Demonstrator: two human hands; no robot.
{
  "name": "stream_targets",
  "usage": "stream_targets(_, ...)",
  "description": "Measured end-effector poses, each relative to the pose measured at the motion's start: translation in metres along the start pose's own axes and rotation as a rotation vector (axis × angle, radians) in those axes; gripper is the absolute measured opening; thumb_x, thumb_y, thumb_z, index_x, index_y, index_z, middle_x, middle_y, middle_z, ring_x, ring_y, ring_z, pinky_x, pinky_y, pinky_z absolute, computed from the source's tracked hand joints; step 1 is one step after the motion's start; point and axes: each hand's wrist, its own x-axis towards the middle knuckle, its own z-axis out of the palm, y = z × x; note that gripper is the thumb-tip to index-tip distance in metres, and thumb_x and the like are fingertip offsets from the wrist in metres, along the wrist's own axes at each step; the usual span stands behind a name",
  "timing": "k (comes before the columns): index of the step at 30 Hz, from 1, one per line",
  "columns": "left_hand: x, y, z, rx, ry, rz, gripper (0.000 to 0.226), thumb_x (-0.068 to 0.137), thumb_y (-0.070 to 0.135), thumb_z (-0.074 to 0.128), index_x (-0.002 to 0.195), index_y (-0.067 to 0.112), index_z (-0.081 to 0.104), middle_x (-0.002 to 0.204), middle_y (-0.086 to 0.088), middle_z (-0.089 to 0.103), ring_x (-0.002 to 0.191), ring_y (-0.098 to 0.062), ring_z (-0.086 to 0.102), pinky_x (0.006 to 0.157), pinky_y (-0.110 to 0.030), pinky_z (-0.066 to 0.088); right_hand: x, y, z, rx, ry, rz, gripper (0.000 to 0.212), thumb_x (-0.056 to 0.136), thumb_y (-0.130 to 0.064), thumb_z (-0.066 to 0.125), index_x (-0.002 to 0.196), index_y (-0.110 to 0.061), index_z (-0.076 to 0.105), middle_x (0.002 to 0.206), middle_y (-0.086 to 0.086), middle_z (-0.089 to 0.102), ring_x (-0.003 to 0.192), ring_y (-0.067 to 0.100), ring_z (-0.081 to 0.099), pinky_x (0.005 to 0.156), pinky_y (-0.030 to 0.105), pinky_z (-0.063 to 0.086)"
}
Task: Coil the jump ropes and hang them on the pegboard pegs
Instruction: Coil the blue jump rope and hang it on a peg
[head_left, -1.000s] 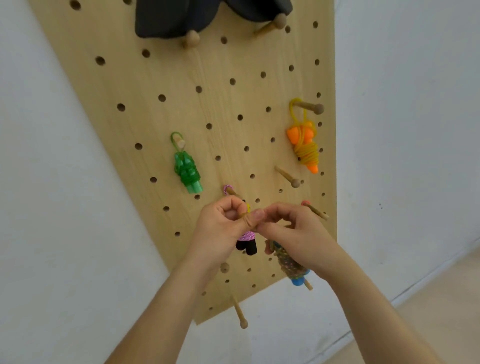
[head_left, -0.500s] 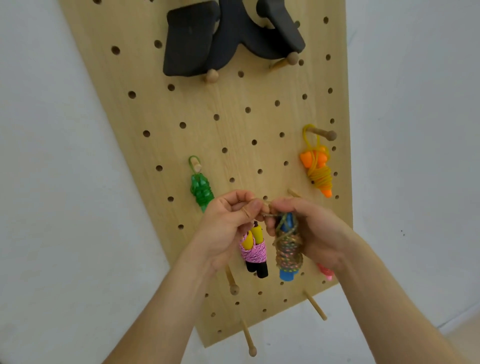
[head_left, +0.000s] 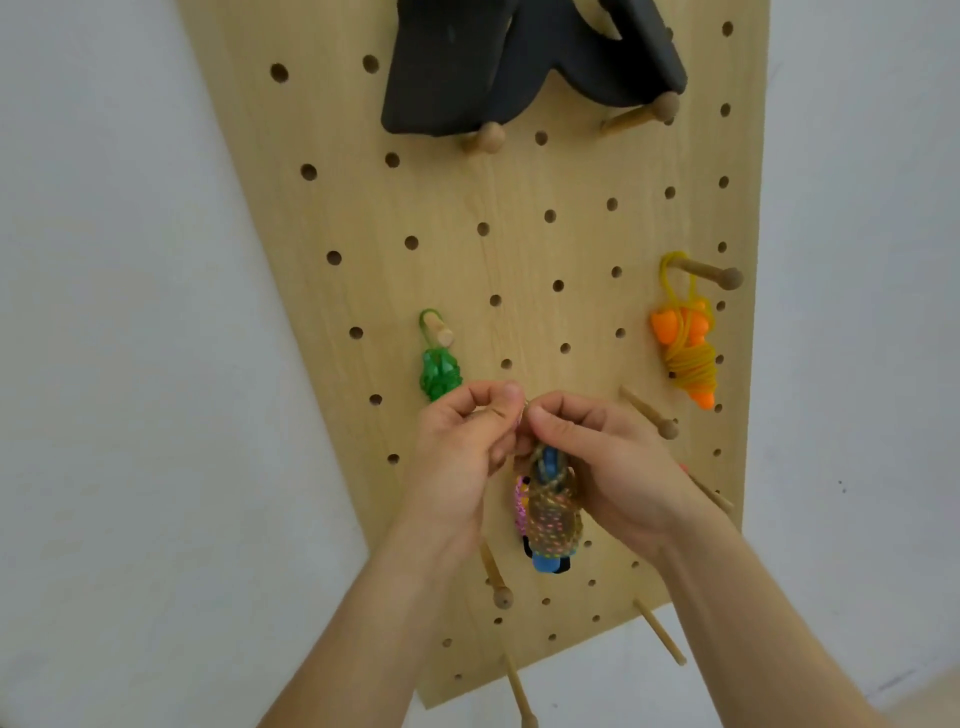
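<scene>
Op: Speckled bundle (head_left: 550, 514) has come left since half a second back. It was beside the pink bundle (head_left: 519, 501); now it hangs in front and covers most of it. Hands have closed up too.

Rev: Grip?

Op: Fingertips (head_left: 511, 392) of both hands meet at the bundle's top. Left hand (head_left: 457, 452) pinches thumb to forefinger, right hand (head_left: 608, 467) does the same, other fingers curled. As far as I can read it, each has the top strand. The hanging loop itself is hidden by the fingers.

Rev: Where on the board?

Op: Lower middle of the pegboard (head_left: 519, 260), above its bottom edge. Not hung yet, as far as I can tell.

Rev: Target?

Op: My guess is the free peg (head_left: 649, 413) up-right of the right hand, toward the right edge. Can't confirm.

Rev: How to do it clean?

Op: Spread the loop between the two pinches and keep it wider than the peg's knob. Carry it over the tip, slide it to the board, then release. Don't snag the pink one behind.

Rev: Bundle condition?

Op: Tight wrap, brownish cord with bright flecks, blue handles poking out top and bottom. Looks firm; I doubt it unravels. Green bundle (head_left: 439, 371) near the left edge and orange bundle (head_left: 685, 348) near the right edge already hang by loops.
</scene>
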Motion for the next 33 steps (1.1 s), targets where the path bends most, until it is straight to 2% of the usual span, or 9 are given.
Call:
stream_targets(4, -0.011, -0.027, -0.043, -0.089, -0.116, -0.208, 0.009, 0.073, 0.017, 0.065, 0.065, 0.018, 0.068, 0.056, -0.001, 0.055, 0.055, -0.008, 0.047, 0.057, -0.021, 0.036, 0.001, 0.037, -0.001, 0.074, -0.002, 0.186, 0.018, 0.079, -0.013, 0.068, 0.090, 0.001, 0.063, 0.086, 0.018, 0.060, 0.072, 0.024, 0.058, 0.071, 0.032, 0.049)
stream_targets(7, -0.020, -0.059, -0.067, 0.008, -0.146, -0.338, 0.016, 0.080, 0.006, 0.064, 0.069, 0.017, 0.069, 0.063, -0.003, 0.062, 0.061, -0.008, 0.053, 0.062, -0.023, 0.037, -0.002, 0.074, -0.003, -0.035, 0.123, 0.290, 0.018, 0.078, -0.008, 0.067, 0.090, 0.006, 0.067, 0.086, 0.020, 0.065, 0.080, 0.027, 0.060, 0.079, 0.034, 0.048)
stream_targets(11, -0.032, -0.102, -0.084, 0.238, -0.142, -0.423, 0.009, 0.086, 0.010, 0.067, 0.081, 0.016, 0.072, 0.069, -0.002, 0.068, 0.067, -0.007, 0.059, 0.062, -0.017, 0.044, -0.018, 0.116, -0.008, -0.142, 0.159, 0.446, 0.008, 0.088, -0.003, 0.064, 0.085, -0.001, 0.071, 0.077, 0.008, 0.071, 0.066, 0.010, 0.063, 0.055, 0.013, 0.045)
stream_targets(13, -0.038, -0.123, -0.087, 0.315, -0.123, -0.402, 0.006, 0.085, 0.010, 0.069, 0.083, 0.015, 0.073, 0.066, 0.002, 0.069, 0.064, -0.005, 0.062, 0.060, -0.013, 0.046, -0.025, 0.139, -0.010, -0.213, 0.169, 0.489, 0.009, 0.089, -0.008, 0.066, 0.085, -0.002, 0.072, 0.078, 0.008, 0.072, 0.066, 0.006, 0.062, 0.057, 0.012, 0.045)
stream_targets(17, -0.038, -0.160, -0.099, 0.444, -0.063, -0.370, 0.006, 0.082, 0.015, 0.072, 0.080, 0.020, 0.075, 0.067, 0.003, 0.072, 0.065, -0.006, 0.067, 0.064, -0.022, 0.054, -0.029, 0.189, -0.001, -0.311, 0.394, 0.509, 0.013, 0.088, -0.020, 0.070, 0.081, -0.011, 0.077, 0.083, 0.011, 0.075, 0.077, 0.019, 0.067, 0.075, 0.029, 0.055)
stream_targets(21, -0.032, -0.187, -0.113, 0.468, -0.081, -0.408, 0.006, 0.083, 0.021, 0.072, 0.082, 0.027, 0.075, 0.076, 0.009, 0.074, 0.075, -0.006, 0.069, 0.074, -0.026, 0.057, -0.026, 0.213, 0.011, -0.422, 0.610, 0.516, 0.016, 0.091, -0.022, 0.065, 0.079, -0.020, 0.075, 0.077, -0.001, 0.074, 0.075, 0.013, 0.068, 0.069, 0.026, 0.056)
stream_targets(26, -0.026, -0.204, -0.120, 0.420, -0.137, -0.415, 0.012, 0.084, 0.016, 0.072, 0.083, 0.028, 0.075, 0.081, 0.012, 0.074, 0.082, -0.003, 0.069, 0.075, -0.019, 0.054, -0.018, 0.229, 0.017, -0.356, 0.743, 0.522, 0.016, 0.093, -0.017, 0.062, 0.081, -0.017, 0.072, 0.085, 0.003, 0.071, 0.082, 0.017, 0.065, 0.067, 0.025, 0.052)
stream_targets(29, -0.021, -0.210, -0.125, 0.470, -0.221, -0.385, 0.014, 0.087, 0.017, 0.068, 0.092, 0.028, 0.075, 0.086, 0.015, 0.073, 0.088, 0.001, 0.067, 0.075, -0.016, 0.053, -0.013, 0.236, 0.014, -0.246, 0.767, 0.575, 0.016, 0.093, -0.014, 0.061, 0.081, -0.016, 0.072, 0.092, 0.009, 0.069, 0.089, 0.023, 0.062, 0.070, 0.028, 0.049)
stream_targets(33, -0.014, -0.216, -0.131, 0.573, -0.239, -0.287, 0.017, 0.087, 0.017, 0.068, 0.099, 0.028, 0.072, 0.082, 0.013, 0.071, 0.083, 0.002, 0.065, 0.070, -0.011, 0.051, -0.014, 0.235, 0.004, -0.046, 0.666, 0.641, 0.015, 0.093, -0.010, 0.060, 0.083, -0.013, 0.070, 0.088, 0.008, 0.066, 0.086, 0.021, 0.058, 0.075, 0.031, 0.044)
